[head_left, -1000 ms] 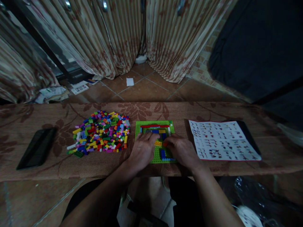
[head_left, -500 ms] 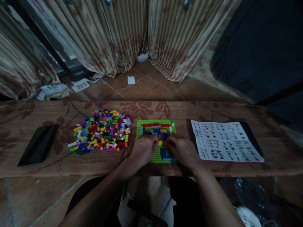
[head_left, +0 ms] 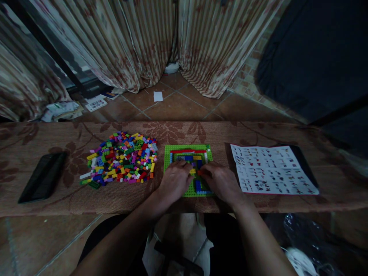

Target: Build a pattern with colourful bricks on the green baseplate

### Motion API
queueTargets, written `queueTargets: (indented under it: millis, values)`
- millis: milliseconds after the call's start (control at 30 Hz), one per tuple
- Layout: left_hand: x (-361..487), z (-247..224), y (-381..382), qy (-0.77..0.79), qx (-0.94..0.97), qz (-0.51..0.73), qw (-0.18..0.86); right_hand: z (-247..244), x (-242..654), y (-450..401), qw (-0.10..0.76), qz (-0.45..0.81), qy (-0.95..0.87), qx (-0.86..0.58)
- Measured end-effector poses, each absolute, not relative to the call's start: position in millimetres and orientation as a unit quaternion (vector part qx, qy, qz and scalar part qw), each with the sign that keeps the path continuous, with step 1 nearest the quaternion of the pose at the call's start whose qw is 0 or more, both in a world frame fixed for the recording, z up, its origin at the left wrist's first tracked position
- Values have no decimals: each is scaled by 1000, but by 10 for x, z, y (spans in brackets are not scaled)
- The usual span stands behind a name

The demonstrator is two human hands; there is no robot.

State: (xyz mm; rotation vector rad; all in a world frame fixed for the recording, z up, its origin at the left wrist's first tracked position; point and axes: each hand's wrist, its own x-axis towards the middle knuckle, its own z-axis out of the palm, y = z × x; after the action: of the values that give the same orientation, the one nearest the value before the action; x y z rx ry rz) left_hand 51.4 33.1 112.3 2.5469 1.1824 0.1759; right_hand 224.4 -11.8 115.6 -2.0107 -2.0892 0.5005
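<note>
A green baseplate (head_left: 188, 193) lies before me, with rows of red, white, blue and yellow toy bricks built on it. My left hand (head_left: 176, 177) rests over its left half, fingers bent together at a yellow brick (head_left: 192, 171) near the middle. From the right, my right hand (head_left: 222, 180) reaches in with thumb and forefinger pinched on a small red brick (head_left: 200, 173). Between the hands, a blue brick (head_left: 197, 186) is fixed on the plate. Both hands hide parts of the built rows.
A heap of loose coloured bricks (head_left: 122, 159) lies to the left. Farther left is a dark phone or tablet (head_left: 43, 176). On the right a printed instruction sheet (head_left: 273, 168) lies partly over a dark flat object (head_left: 304, 165). A patterned cloth (head_left: 138, 203) covers the narrow table.
The view has shifted slightly. My left fingers have moved a little over the yellow brick; my right hand keeps its pinch on the red brick.
</note>
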Motion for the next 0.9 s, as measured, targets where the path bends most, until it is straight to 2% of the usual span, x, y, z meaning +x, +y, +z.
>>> queueTargets:
  millis: [400, 900]
  values:
    - [546, 1088, 348, 396, 907, 36, 137, 1172, 2247, -117, 59, 149, -684, -712]
    - [548, 1076, 329, 394, 908, 55, 129, 1144, 2265, -115, 83, 158, -684, -708]
